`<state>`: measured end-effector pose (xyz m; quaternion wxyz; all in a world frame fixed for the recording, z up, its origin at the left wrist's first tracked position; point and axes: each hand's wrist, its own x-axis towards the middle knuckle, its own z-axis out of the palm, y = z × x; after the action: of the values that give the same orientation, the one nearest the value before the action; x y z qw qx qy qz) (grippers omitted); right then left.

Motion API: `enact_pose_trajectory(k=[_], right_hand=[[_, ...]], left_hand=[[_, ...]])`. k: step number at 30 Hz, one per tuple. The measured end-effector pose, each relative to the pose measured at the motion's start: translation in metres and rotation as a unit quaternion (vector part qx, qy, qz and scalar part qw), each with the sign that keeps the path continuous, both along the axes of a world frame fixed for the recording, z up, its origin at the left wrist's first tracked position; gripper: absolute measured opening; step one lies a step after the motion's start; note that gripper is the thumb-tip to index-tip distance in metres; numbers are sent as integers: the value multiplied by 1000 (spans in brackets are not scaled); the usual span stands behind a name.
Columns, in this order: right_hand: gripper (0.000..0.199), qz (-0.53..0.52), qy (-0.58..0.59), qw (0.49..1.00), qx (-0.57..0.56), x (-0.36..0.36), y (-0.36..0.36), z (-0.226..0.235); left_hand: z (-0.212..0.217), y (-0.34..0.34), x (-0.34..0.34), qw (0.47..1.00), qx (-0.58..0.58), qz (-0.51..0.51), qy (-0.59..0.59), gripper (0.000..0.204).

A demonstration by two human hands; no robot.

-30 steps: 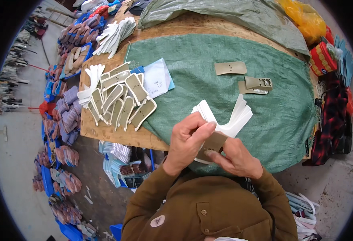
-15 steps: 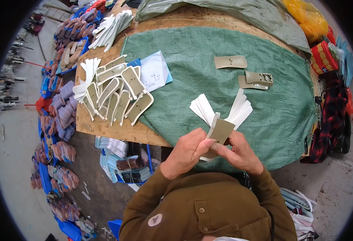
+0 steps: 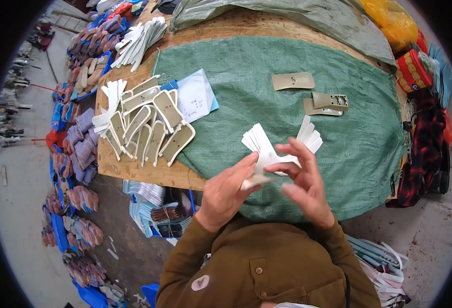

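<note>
My left hand (image 3: 223, 196) is closed around a curved plate (image 3: 256, 181), tilted and smeared by motion, its pale edge turned toward me. Just to its right, my right hand (image 3: 311, 187) is raised with fingers spread and nothing plainly in them. Beyond the hands, a fan of white strips (image 3: 256, 138) lies on the green woven sheet (image 3: 226, 66), partly behind the plate. A second fan of white strips (image 3: 309, 137) spreads beyond my right fingers. Farther off rest a tan curved plate (image 3: 293, 80) and two more overlapping tan plates (image 3: 331, 101).
At the left of the wooden table (image 3: 174, 177) is a pile of tan plates with white edging (image 3: 154, 118), beside a clear plastic sleeve (image 3: 195, 95). White strips (image 3: 139, 41) lie farther back. Blue crates of bundled pieces (image 3: 159, 208) stand below the table edge.
My right hand has let go of the plate and opened, fingers lifting. My left hand has moved slightly left and turned the plate, so its tan face no longer shows.
</note>
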<state>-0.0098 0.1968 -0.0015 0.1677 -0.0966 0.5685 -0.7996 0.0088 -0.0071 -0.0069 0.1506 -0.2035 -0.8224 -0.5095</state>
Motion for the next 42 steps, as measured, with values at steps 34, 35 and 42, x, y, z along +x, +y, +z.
enact_pose_trajectory(k=[34,35,42], right_hand=[[23,-106,-26,988,110,12,-32,-6],[23,-106,-38,989,100,13,-30,-5],[34,-116,-79,988,58,13,-20,20]], left_hand=[[-65,16,9,998,-42,25,47,39],[-60,16,9,997,-55,26,45,40],[-53,16,4,992,-110,37,47,37]])
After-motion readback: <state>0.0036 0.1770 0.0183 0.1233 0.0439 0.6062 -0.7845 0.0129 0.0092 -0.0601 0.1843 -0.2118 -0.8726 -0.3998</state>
